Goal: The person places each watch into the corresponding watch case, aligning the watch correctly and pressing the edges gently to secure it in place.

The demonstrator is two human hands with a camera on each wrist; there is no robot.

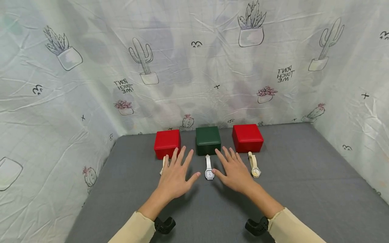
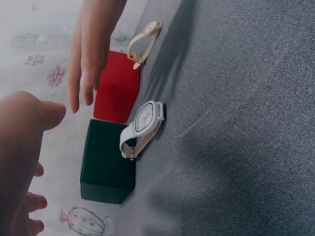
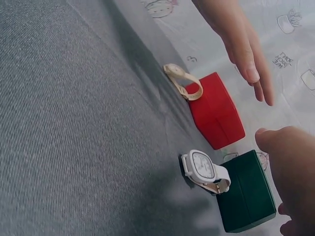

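Both hands hover over the table with fingers spread and nothing held. My left hand (image 1: pixel 175 175) is in front of the left red box (image 1: pixel 167 143) and partly hides a cream watch (image 1: pixel 162 166). Between the hands lies a white watch (image 1: pixel 209 170) with a squarish face, its strap toward the dark green box (image 1: pixel 208 140). My right hand (image 1: pixel 235 172) is between that watch and another cream watch (image 1: pixel 254 167), which lies before the right red box (image 1: pixel 247 137). All three boxes look closed. In the left wrist view the white watch (image 2: pixel 143 120) stands apart from the fingers.
A grey cloth covers the table (image 1: pixel 304 175). Behind and at both sides hangs a pale curtain (image 1: pixel 194 67) printed with cacti and potted plants. Black wrist devices (image 1: pixel 165 225) show at the cuffs of cream sleeves (image 1: pixel 133 231).
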